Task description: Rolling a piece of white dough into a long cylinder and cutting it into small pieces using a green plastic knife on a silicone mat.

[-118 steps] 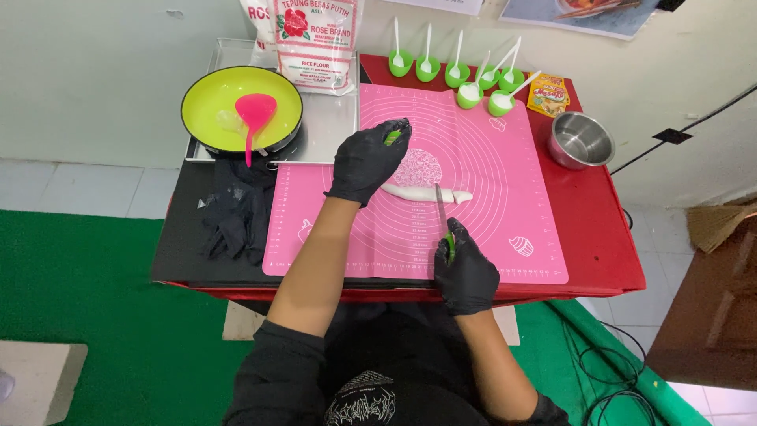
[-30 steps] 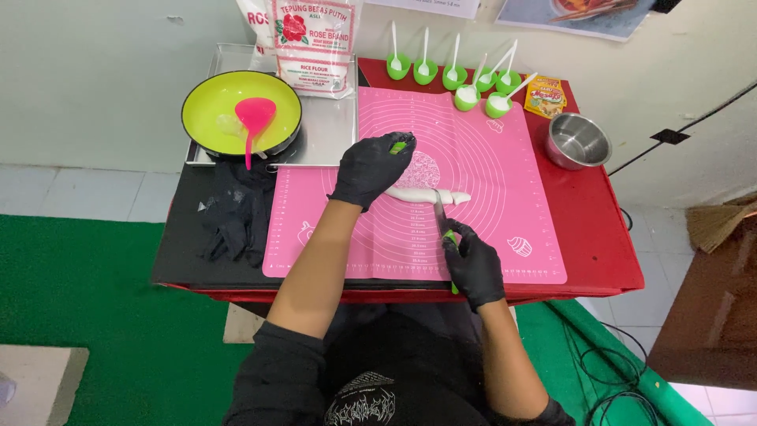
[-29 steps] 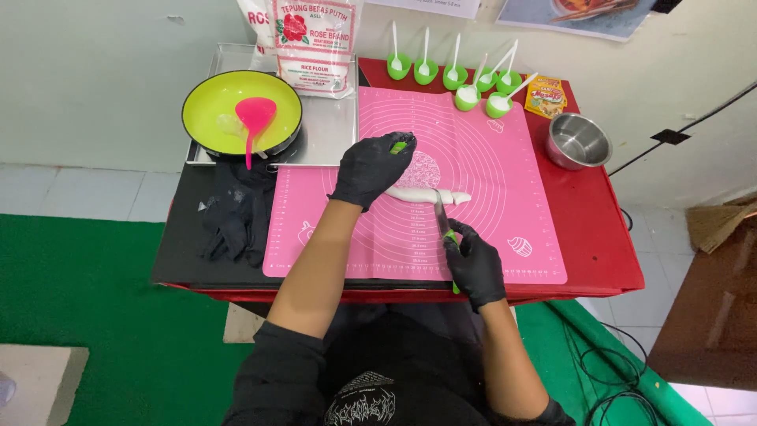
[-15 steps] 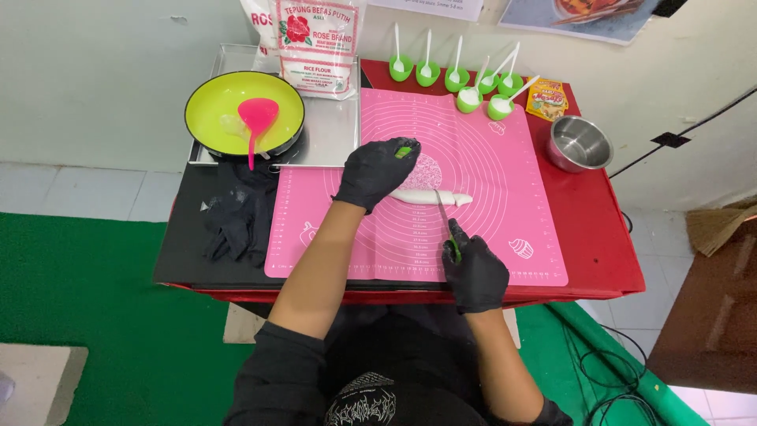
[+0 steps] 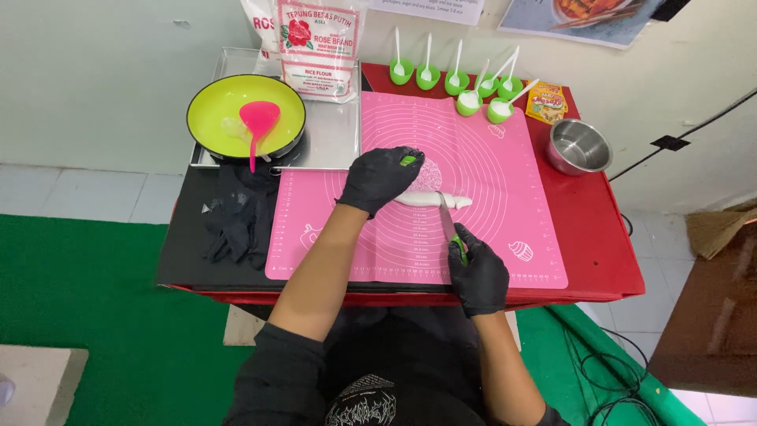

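Note:
A white roll of dough (image 5: 438,199) lies across the middle of a pink silicone mat (image 5: 505,181). My left hand (image 5: 378,178), in a black glove, presses down on the roll's left end, with a small green piece showing at its fingertips. My right hand (image 5: 477,272), also gloved in black, grips a green-handled knife (image 5: 449,227) whose blade points away from me and meets the roll near its right end.
A lime-green pan (image 5: 236,118) holds a pink ladle (image 5: 258,122) at the back left, behind a pile of black gloves (image 5: 236,217). Flour bags (image 5: 317,47) stand beside several green cups with white spoons (image 5: 465,79). A steel bowl (image 5: 579,146) and an orange packet (image 5: 546,102) sit at the right.
The knife blade has moved forward to the dough roll near its right end. My left hand stays pressed on the roll's left end.

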